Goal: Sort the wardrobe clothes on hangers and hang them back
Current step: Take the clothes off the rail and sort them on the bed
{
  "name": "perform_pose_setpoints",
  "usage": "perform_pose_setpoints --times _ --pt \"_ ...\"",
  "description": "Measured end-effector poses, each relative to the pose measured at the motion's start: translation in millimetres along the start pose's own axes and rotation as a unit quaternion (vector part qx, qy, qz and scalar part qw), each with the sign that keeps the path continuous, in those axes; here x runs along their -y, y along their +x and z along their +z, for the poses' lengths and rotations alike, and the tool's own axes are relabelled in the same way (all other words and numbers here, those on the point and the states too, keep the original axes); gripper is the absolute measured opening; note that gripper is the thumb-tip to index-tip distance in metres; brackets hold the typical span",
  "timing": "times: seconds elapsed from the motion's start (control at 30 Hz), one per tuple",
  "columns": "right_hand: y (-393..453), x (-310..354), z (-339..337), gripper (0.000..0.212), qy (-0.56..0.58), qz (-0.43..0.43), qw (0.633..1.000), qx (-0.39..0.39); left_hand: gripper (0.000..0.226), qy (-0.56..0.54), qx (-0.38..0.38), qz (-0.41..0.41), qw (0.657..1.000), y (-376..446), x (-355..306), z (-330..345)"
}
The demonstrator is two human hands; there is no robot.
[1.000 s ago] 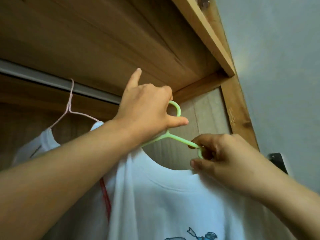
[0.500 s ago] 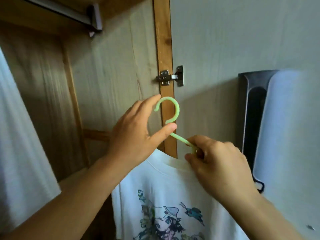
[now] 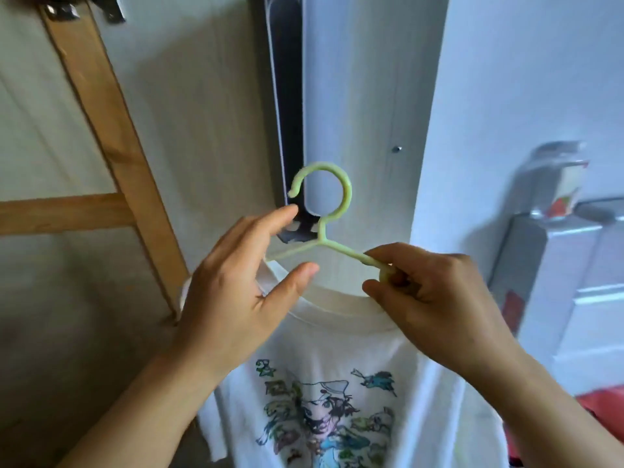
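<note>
Clearly unfinished, the white T-shirt point(image 3: 337, 383) hung on the green hanger point(image 3: 332, 214), held away from the wardrobe. The right hand point(image 3: 435, 298) pinched the hanger's arm; the left hand point(image 3: 236, 292) hovered open beside it. Rehanging remained.

No legible text anywhere; T-shirt point(image 3: 337, 383) print is cartoon artwork only, no readable lettering.

Wooden wardrobe frame point(image 3: 111, 130) stands left; white panel point(image 3: 364, 113) close behind.
</note>
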State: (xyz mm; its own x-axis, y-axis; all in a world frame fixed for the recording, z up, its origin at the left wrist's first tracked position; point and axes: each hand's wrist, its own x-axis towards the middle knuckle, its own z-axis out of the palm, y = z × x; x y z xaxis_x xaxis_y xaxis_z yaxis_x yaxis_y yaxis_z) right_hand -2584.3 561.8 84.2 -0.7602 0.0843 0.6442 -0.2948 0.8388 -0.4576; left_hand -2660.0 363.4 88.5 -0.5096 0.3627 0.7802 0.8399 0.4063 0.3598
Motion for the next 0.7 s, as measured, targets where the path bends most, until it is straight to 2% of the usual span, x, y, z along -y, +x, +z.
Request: perform_pose_setpoints --times 0.2,0.33,0.4,0.7 --pt "-55 -33 -39 0.021 -0.04 0.135 0.988 -0.07 0.05 -0.114 0.088 0.095 0.985 12 -20 74" --pt "-91 -47 -65 0.015 -0.074 0.209 0.967 -0.126 0.05 -0.186 0.142 0.125 0.964 18 -44 124" --pt "-106 -52 -79 0.019 -0.105 0.239 0.953 -0.155 0.05 -0.211 0.163 0.149 0.952 21 -58 149" --pt "-178 -85 -171 0.023 -0.243 0.381 0.85 -0.269 0.055 -0.323 0.215 0.251 0.887 37 -165 272"
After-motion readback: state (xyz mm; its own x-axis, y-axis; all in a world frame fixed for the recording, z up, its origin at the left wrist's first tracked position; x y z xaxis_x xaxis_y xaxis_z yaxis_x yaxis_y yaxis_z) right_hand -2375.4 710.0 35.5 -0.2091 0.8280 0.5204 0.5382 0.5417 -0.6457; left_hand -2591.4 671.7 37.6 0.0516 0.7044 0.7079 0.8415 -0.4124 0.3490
